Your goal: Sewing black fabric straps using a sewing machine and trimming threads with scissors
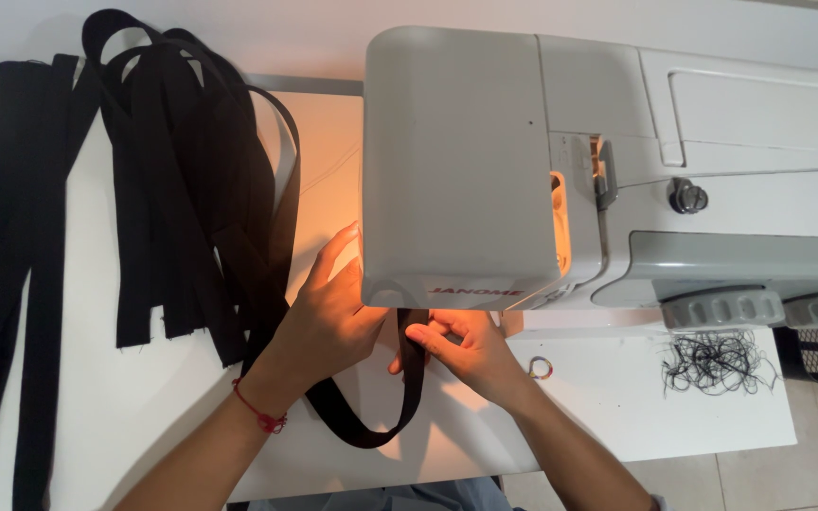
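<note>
White worktable (144, 416), lamp glow at its middle. Near edge: black strap (371, 431) loops back toward the sewing machine (456, 161). Right hand (466, 350) pinches the strap between fingertips just under the machine head; left hand (328, 317) lies flat, fingers spread, beside it. Right edge: thread scraps (712, 364). Far left corner: heaped black straps (182, 189).

Two hands are seen, the left hand (326, 317) and the right hand (466, 348). One sewing machine (523, 161) is counted on the bench (144, 407), one strap (407, 378) under it, one heap of straps (182, 189) toward the far left corner, one thread tangle (717, 361) near the right edge.
</note>
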